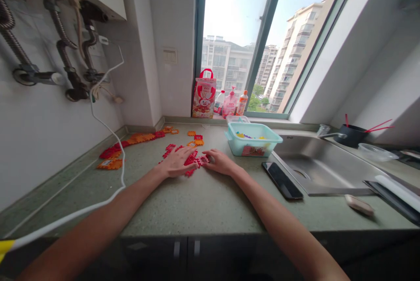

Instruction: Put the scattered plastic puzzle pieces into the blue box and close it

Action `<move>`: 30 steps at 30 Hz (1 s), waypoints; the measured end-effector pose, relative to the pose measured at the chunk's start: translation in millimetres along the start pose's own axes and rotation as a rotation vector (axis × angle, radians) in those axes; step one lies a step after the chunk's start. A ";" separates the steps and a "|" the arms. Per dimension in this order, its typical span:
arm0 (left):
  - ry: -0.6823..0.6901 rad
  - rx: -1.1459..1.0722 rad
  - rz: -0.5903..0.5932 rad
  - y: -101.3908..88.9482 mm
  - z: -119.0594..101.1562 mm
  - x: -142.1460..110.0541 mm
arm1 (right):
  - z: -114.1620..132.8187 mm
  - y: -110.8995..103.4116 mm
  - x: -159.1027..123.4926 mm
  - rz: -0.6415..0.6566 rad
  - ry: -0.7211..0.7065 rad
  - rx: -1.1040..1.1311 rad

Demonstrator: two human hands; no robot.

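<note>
Both hands lie palm-down on small red plastic interlocking pieces [193,160]: left hand [177,163] with fingers spread flat, right hand [219,162] loosely curled. The cluster stretches away toward the window.

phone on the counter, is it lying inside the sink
No, the phone lies flat on the countertop just left of the sink, near the right hand.

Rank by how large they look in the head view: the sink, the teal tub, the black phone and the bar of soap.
1. sink
2. teal tub
3. black phone
4. bar of soap

The tub and phone are close in apparent size; the phone lies nearer the camera, so that order is unsure.
</note>
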State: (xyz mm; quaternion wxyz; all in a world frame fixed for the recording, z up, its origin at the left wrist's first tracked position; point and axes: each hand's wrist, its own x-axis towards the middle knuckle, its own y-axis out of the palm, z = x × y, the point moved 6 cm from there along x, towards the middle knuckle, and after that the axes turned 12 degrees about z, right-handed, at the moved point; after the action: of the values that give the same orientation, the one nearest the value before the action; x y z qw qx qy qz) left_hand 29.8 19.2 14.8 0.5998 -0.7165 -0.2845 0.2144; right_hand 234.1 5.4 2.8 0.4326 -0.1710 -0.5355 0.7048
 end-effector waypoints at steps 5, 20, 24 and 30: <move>-0.055 0.062 -0.018 -4.6 3.6 -4.1 | -7.1 -11.1 -9.3 0.071 0.020 -0.059; 0.264 0.070 -0.043 -19.0 -23.3 -5.9 | -3.4 -33.1 -17.2 -0.103 -0.044 -0.011; 0.286 0.008 -0.026 -17.0 -31.0 -5.8 | 3.8 -27.7 -13.9 -0.083 -0.116 0.000; 0.259 0.012 -0.146 -26.2 -4.6 -7.8 | 14.0 -13.1 -8.7 0.038 -0.111 0.034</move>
State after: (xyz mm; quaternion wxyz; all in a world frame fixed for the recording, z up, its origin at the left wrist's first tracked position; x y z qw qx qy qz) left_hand 22.9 13.7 41.1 0.6498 -0.7119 -0.2549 0.0775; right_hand 234.7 -9.3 17.8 0.3916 -0.1343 -0.5435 0.7302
